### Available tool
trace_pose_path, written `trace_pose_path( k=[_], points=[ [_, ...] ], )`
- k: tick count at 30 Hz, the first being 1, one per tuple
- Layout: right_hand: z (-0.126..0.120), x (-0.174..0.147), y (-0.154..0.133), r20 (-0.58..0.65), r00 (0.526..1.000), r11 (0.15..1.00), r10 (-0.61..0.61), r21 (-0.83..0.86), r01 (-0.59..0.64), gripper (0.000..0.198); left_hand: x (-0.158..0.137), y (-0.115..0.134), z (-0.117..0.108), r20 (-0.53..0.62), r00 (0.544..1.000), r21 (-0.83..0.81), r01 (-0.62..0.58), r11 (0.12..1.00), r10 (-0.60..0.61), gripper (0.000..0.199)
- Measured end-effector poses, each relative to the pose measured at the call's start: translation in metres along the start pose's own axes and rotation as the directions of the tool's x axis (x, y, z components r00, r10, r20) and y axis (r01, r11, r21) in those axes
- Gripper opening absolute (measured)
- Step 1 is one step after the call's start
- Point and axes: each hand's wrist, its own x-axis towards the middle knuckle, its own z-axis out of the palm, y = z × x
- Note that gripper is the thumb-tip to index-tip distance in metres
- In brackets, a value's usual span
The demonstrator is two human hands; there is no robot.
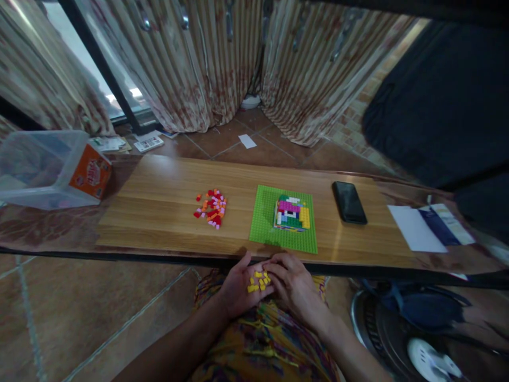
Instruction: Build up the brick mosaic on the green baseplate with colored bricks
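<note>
My left hand (242, 289) lies palm up above my lap, just in front of the table edge, and carries several small yellow toy bricks (259, 281). Over its fingers bends my right hand (292, 278), fingertips drawn together at the edge of the yellow pile; whether a brick sits between them is hidden. Beyond my hands, a multicoloured brick build (292, 214) stands on a green baseplate (262, 217). Left of the plate is a loose heap of red, orange and pink bricks (213, 207) on the wooden table.
A black phone (350, 202) lies right of the baseplate on the wooden board (167, 212). Farther right are papers (417, 228). A clear plastic bin (47, 170) with an orange label stands at the left end. Curtains (191, 69) hang behind the table.
</note>
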Motion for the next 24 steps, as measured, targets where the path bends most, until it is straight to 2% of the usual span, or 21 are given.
trace_pose_path(
  k=[5,14,19,24],
  points=[
    [0.0034,0.0017,0.0047,0.046,0.999,0.997,-0.024,-0.079,0.028,0.022,-0.0002,0.0002,-0.0044,0.009,1.0,0.006,0.014,1.0,-0.014,0.057],
    [0.0079,0.001,0.0042,0.035,0.999,0.995,0.0,-0.098,0.004,0.021,0.0028,-0.0016,-0.0028,0.032,0.999,0.035,0.042,0.999,-0.043,0.055],
    [0.0099,0.0032,0.0035,0.018,0.998,0.991,-0.062,-0.118,0.063,0.019,0.0049,-0.0029,-0.0056,0.005,1.0,-0.02,0.02,1.0,-0.02,0.054],
    [0.0068,0.0006,0.004,-0.019,1.0,0.998,-0.023,-0.053,0.022,0.019,0.0056,-0.0033,-0.0071,-0.051,0.998,-0.029,0.038,0.999,-0.039,0.059]
  ],
)
